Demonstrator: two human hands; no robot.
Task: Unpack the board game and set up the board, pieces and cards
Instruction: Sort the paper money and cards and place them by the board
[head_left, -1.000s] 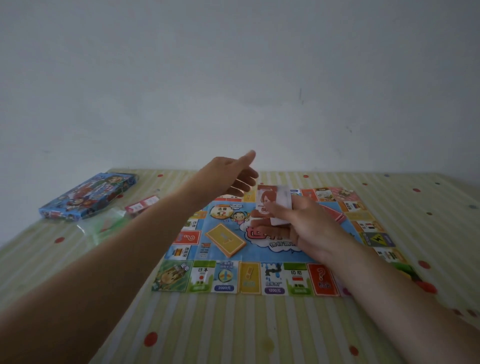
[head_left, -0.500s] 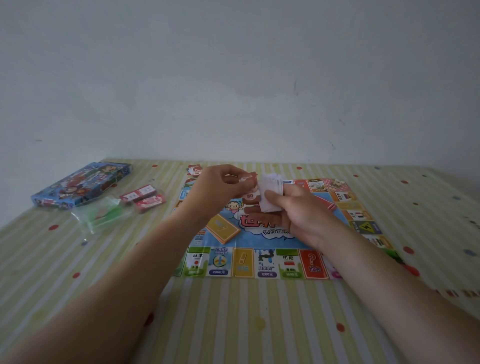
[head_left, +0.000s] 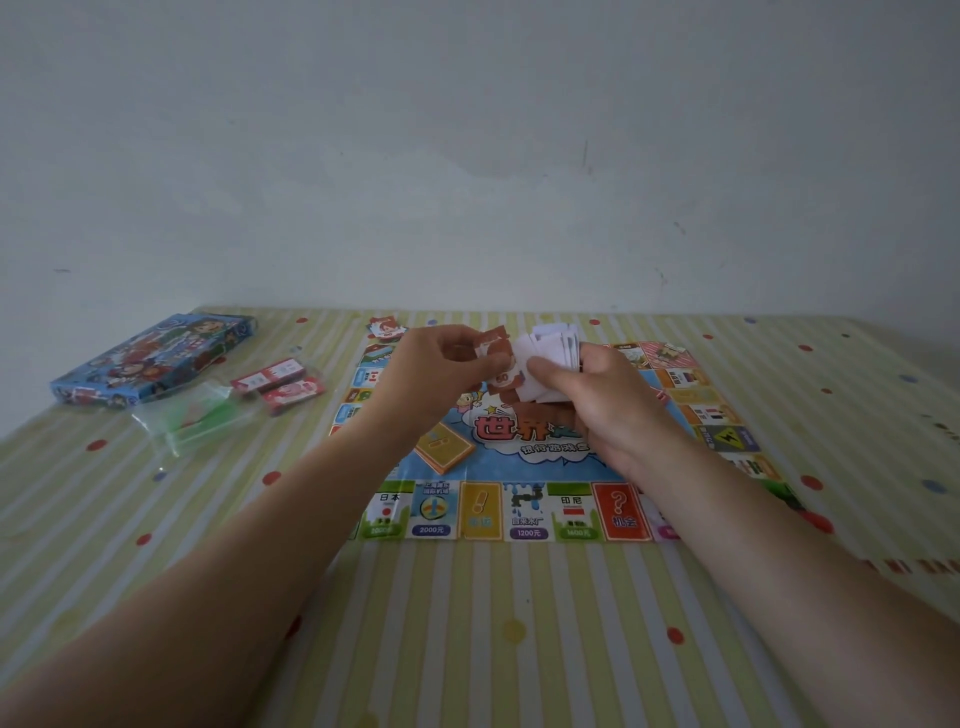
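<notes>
The colourful game board (head_left: 524, 512) lies flat on the striped tablecloth. Above its middle, my right hand (head_left: 597, 400) grips a fanned stack of play-money notes (head_left: 550, 348), white backs up. My left hand (head_left: 441, 369) pinches the top red-brown note (head_left: 493, 345) at the stack's left edge. One note (head_left: 387, 328) lies past the board's far left corner. An orange card deck (head_left: 444, 447) rests on the board's inner left field.
The blue game box (head_left: 156, 358) lies at the far left. Two small red packs (head_left: 280, 382) and a clear plastic bag with green pieces (head_left: 200, 418) sit between box and board. A wall rises just behind the table. Red-marked paper (head_left: 914, 565) shows at the right edge.
My left hand came back from a reach toward the far left corner, where a note now lies, and took hold of the top note on the stack. The view tilted.
</notes>
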